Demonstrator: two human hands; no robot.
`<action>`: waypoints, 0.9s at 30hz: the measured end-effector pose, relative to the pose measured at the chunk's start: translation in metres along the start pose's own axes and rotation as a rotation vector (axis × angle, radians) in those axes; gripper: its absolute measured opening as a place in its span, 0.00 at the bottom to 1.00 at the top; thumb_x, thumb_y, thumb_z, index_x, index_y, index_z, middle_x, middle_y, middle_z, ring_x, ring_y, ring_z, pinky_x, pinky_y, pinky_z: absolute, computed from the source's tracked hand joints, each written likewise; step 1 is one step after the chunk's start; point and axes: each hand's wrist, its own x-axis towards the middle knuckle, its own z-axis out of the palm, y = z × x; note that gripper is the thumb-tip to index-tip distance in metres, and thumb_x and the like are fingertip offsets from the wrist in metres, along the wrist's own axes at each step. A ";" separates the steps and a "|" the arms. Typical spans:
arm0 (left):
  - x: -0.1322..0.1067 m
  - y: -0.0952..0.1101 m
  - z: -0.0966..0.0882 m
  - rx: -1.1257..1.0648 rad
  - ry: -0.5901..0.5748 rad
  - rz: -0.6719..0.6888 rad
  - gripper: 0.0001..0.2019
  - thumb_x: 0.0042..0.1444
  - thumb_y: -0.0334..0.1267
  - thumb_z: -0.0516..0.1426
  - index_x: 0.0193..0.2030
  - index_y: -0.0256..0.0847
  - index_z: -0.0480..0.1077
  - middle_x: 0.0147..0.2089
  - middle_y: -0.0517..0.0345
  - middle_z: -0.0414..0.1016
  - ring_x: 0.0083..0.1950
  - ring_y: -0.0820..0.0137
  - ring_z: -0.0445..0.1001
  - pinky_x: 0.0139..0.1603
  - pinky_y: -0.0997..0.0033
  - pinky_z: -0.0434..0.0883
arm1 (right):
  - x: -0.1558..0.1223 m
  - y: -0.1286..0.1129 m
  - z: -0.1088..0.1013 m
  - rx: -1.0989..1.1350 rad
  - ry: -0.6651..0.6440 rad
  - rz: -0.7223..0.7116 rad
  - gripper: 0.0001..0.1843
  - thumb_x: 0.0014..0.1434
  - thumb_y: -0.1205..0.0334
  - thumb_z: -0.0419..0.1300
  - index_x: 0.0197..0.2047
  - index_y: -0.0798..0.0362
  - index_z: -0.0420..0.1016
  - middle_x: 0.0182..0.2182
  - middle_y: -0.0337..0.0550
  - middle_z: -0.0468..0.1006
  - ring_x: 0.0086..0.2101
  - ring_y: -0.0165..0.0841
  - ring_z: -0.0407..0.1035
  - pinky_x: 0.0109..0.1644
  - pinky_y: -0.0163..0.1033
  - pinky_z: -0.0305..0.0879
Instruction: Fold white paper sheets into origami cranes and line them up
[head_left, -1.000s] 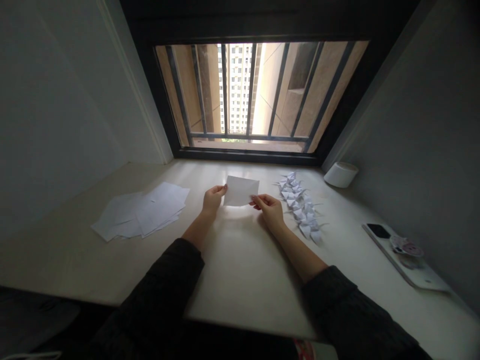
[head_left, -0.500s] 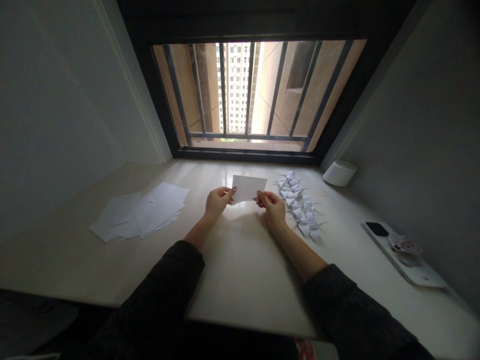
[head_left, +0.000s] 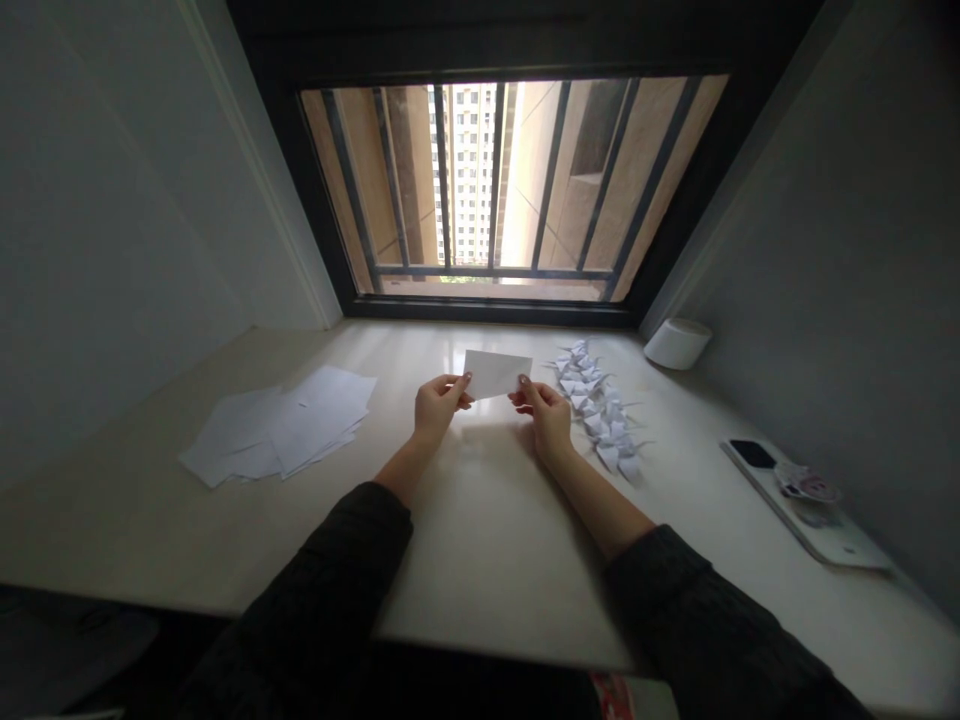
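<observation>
Shows matt paper in the sheet (head_left: 496,374) between the hands (head_left: 435,408) (head_left: 552,418), smooth gloss on the table (head_left: 480,530) beneath.

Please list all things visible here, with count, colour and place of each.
Held paper sheet: 1, white, centre.
Table: 1, off-white, underneath.
Paper pile: several sheets, white, left.
Folded paper figures: many, overlapping, white, right of the held paper sheet.
Window: 1, dark-framed, at the back.
Window bars: several, dark, outside.
Tall building: 1, pale, beyond.
Outside walls: some, beige, flanking it.
Room walls: 2, greyish, both sides.
Cup-like object: 1, white, by the right wall.
Phone: 1, whitish, far right.
Trinket: 1, pinkish, on the phone.
Red item: 1, partly seen, bottom edge.
Sleeves: 2, black, bottom half.
Left hand: 1, bare, on the sheet's left.
Right hand: 1, bare, on its right.
</observation>
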 end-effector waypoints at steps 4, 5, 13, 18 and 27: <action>-0.006 0.003 0.004 -0.075 -0.070 -0.037 0.20 0.46 0.55 0.61 0.34 0.37 0.71 0.32 0.49 0.79 0.33 0.66 0.78 0.32 0.70 0.71 | -0.003 -0.004 0.001 0.005 0.001 0.012 0.19 0.46 0.46 0.65 0.24 0.55 0.74 0.24 0.44 0.79 0.25 0.30 0.71 0.28 0.34 0.65; -0.007 0.004 0.004 -0.102 -0.088 -0.049 0.20 0.45 0.55 0.61 0.34 0.37 0.71 0.33 0.48 0.79 0.35 0.64 0.78 0.34 0.69 0.72 | -0.003 -0.004 0.002 0.012 0.004 0.016 0.19 0.45 0.46 0.65 0.24 0.55 0.75 0.25 0.45 0.79 0.25 0.30 0.71 0.28 0.34 0.65; -0.008 0.003 0.011 -0.329 -0.038 -0.142 0.20 0.38 0.47 0.67 0.30 0.37 0.65 0.33 0.51 0.77 0.39 0.63 0.78 0.42 0.64 0.72 | 0.002 0.001 0.000 0.081 0.061 0.039 0.19 0.39 0.48 0.70 0.26 0.55 0.73 0.22 0.42 0.78 0.27 0.34 0.74 0.31 0.36 0.68; -0.007 0.001 0.013 -0.458 0.004 -0.135 0.24 0.38 0.39 0.68 0.41 0.40 0.65 0.32 0.56 0.77 0.36 0.69 0.78 0.45 0.63 0.72 | 0.002 0.001 0.002 0.100 0.019 0.030 0.19 0.38 0.50 0.71 0.26 0.54 0.72 0.23 0.40 0.77 0.29 0.33 0.75 0.32 0.36 0.68; -0.008 0.000 0.015 -0.546 0.014 -0.170 0.22 0.38 0.37 0.68 0.41 0.34 0.72 0.36 0.55 0.77 0.35 0.74 0.75 0.50 0.65 0.70 | -0.002 -0.002 0.003 0.082 0.015 -0.004 0.18 0.40 0.50 0.70 0.21 0.54 0.70 0.20 0.37 0.73 0.27 0.31 0.73 0.32 0.35 0.68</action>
